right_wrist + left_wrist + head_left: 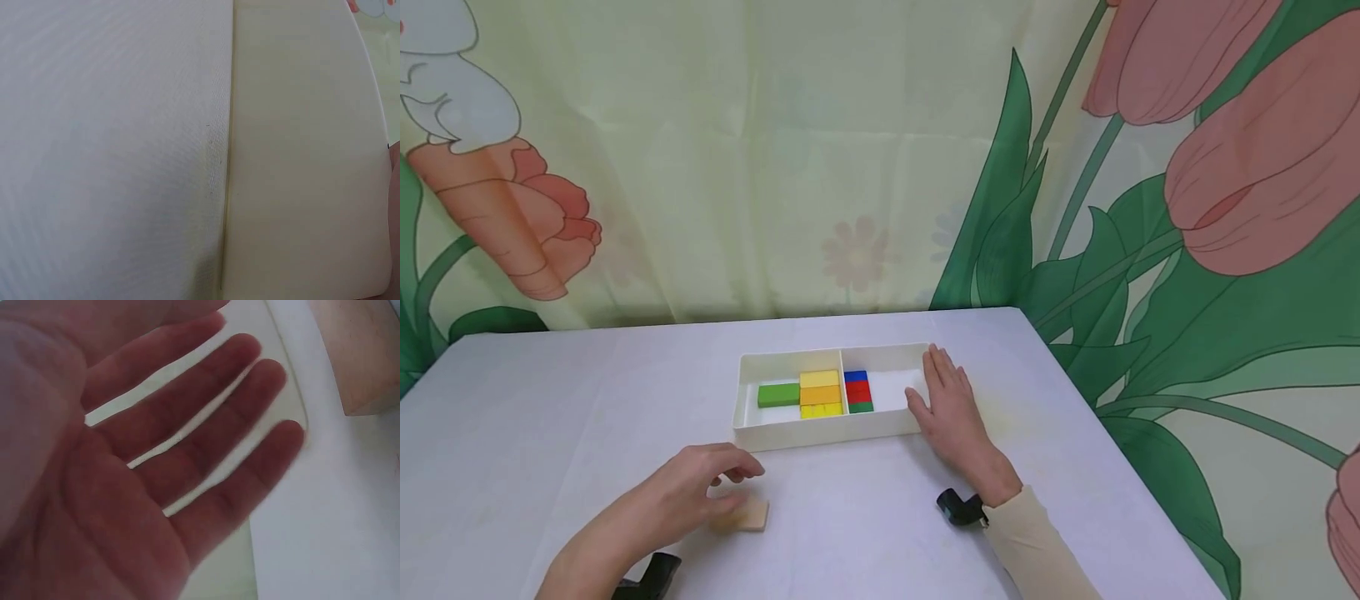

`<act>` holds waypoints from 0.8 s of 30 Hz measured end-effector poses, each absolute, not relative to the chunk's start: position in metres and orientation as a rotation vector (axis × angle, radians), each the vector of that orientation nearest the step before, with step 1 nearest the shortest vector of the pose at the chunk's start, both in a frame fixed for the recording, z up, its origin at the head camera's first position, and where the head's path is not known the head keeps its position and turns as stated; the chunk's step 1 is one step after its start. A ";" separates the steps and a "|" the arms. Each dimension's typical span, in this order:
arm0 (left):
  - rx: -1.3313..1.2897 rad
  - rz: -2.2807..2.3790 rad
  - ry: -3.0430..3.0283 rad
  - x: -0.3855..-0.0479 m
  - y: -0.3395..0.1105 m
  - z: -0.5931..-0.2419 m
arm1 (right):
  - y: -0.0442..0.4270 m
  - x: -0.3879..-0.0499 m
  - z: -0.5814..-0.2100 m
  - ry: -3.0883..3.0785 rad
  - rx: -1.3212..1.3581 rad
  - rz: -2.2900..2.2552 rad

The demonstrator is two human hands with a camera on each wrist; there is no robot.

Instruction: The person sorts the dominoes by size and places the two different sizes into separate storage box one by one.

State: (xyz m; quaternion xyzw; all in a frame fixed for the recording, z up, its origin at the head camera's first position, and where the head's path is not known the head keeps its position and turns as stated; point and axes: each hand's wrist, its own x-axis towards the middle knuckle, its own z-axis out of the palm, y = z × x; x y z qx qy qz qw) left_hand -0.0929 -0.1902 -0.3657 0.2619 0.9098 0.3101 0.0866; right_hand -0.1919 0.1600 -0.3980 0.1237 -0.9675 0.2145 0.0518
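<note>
A white two-compartment tray lies on the table. Against its right end rests my right hand, fingers straight, thumb over the rim. The right wrist view shows the tray's pale wall up close and a sliver of the hand at the edge. Nearer the front, my left hand hovers with loosely bent fingers above and beside a plain wooden block, which it partly covers. In the left wrist view the fingers are spread and hold nothing; the wooden block appears beyond them.
The tray's left compartment holds a green block and a stack-like row of yellow and orange blocks. Blue, red and dark green pieces line the divider in the right compartment. A patterned curtain hangs behind the table.
</note>
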 end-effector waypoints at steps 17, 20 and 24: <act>0.726 0.827 2.593 -0.095 -0.191 -0.377 | 0.160 -0.194 -0.397 -2.954 0.380 0.663; 0.705 0.825 2.584 -0.095 -0.191 -0.380 | 0.160 -0.194 -0.397 -2.951 0.379 0.669; 0.656 0.814 2.581 -0.095 -0.189 -0.383 | 0.160 -0.194 -0.396 -2.950 0.384 0.671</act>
